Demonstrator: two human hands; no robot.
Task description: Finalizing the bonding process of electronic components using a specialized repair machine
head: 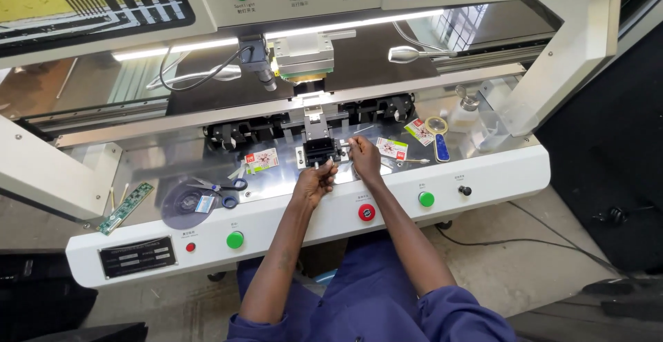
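Note:
My left hand [314,182] rests on the metal work plate [173,159] just below a small black fixture block [321,150], its fingers curled around a thin pale stick. My right hand [364,157] sits right of the block and pinches a thin white swab-like stick whose tip points at the block. Above the block hangs the machine's press head [304,55] with a small camera [257,55] beside it.
Blue-handled scissors [224,189], a round grey disc [185,204] and a green circuit strip [126,207] lie at left. Small printed packets [261,160], a magnifier [436,126] and a clear bottle [465,111] lie at right. Red and green buttons [367,212] line the white front panel.

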